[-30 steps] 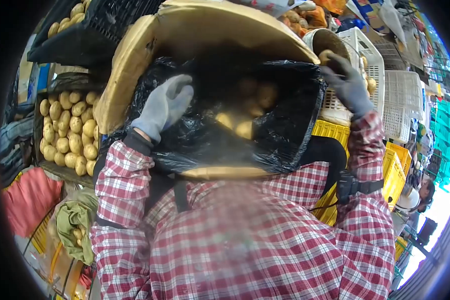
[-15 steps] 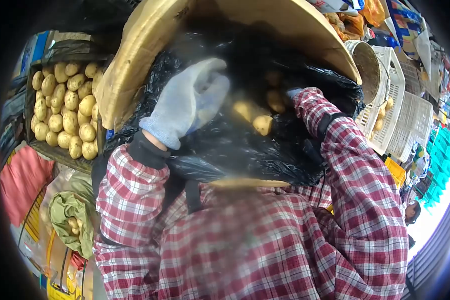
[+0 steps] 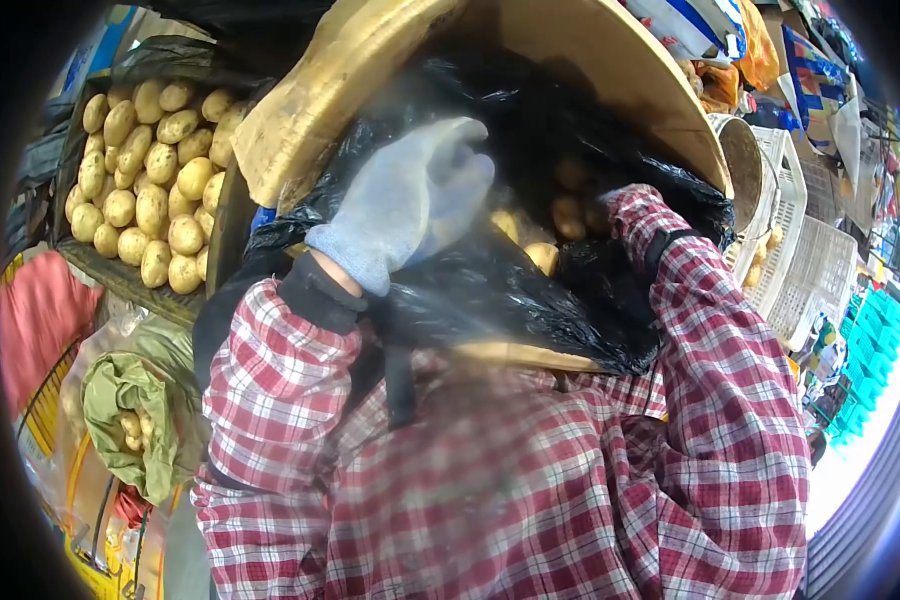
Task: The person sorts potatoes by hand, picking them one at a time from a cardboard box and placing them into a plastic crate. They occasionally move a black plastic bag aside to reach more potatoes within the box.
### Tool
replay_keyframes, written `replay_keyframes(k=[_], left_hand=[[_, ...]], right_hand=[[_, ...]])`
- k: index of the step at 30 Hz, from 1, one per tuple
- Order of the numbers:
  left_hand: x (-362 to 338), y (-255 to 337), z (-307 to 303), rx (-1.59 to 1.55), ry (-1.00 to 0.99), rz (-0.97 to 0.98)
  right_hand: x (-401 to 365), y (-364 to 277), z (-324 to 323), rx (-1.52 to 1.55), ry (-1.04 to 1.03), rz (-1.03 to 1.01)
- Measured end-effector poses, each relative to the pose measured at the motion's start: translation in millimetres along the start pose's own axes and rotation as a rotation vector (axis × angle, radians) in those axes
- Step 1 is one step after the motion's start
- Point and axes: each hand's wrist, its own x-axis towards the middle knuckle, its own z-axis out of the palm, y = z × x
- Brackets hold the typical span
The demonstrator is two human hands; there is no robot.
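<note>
My left hand (image 3: 415, 195), in a pale grey-blue glove, hovers over the black plastic lining (image 3: 450, 310) of a large cardboard box (image 3: 345, 80). Its fingers are curved and spread from the thumb, with nothing visible between them. Inside the box, to the right of that hand, lie several potatoes (image 3: 540, 258), some in dark shadow. My right forearm, in a red checked sleeve, reaches into the right side of the lining beside the shaded potatoes. The right hand is almost wholly hidden in the dark, so its fingers cannot be made out.
A crate (image 3: 215, 235) full of potatoes stands at the left. Below it is an open green bag (image 3: 130, 435) with a few potatoes, near a red cloth (image 3: 45, 320). White plastic baskets (image 3: 815, 275) and a round bucket (image 3: 738, 165) stand at the right.
The view has shifted, so the crate and the green bag appear differently placed. My left hand appears slightly farther right, still curved. My right hand is now more hidden in the lining.
</note>
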Motion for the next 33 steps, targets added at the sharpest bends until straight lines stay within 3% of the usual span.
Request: replay_keyframes(k=[3, 9, 12, 14, 16, 17, 20, 21, 22, 24, 25, 29, 30, 32, 33], left_hand=[[-4, 8, -1, 0.672, -0.013, 0.261], [-2, 5, 9, 0.446, -0.122, 0.195], [7, 5, 20, 0.555, -0.181, -0.128], [-2, 19, 40, 0.257, -0.233, -0.415], [-5, 14, 47, 0.006, -0.46, -0.079], [-2, -17, 44, 0.088, -0.26, 0.125], [-10, -4, 44, -0.335, -0.48, -0.084], [-6, -13, 46, 0.006, -0.502, 0.234], [-3, -20, 50, 0.335, -0.418, 0.55], [4, -24, 55, 0.164, -0.485, 0.468], [-9, -3, 65, -0.127, -0.528, 0.256], [-7, 14, 61, -0.146, -0.63, 0.269], [10, -1, 56, -0.03, -0.675, 0.44], [2, 9, 60, -0.017, -0.604, 0.21], [5, 9, 55, 0.096, -0.556, 0.198]], right_hand=[[-15, 13, 5, 0.267, 0.046, -0.029], [-78, 29, 20, 1.078, 0.14, -0.247], [-122, 15, 21, 1.187, 0.378, -0.427], [-146, -13, 18, 1.054, 0.697, -0.516], [-167, -42, 17, 1.0, 1.011, -0.674], [-176, -56, 15, 1.26, 0.994, -0.72], [-189, -66, 23, 1.906, 0.582, -0.662], [-191, -67, 28, 2.063, 0.465, -0.643], [-181, -66, 38, 2.001, 0.584, -0.689], [-174, -67, 49, 1.97, 0.767, -0.769], [-178, -73, 49, 2.106, 0.783, -0.829], [-209, -87, 36, 2.298, 0.701, -0.854], [-209, -85, 39, 2.3, 0.747, -0.866], [-214, -72, 47, 2.364, 0.799, -0.882], [-226, -64, 45, 2.396, 0.851, -0.902]])
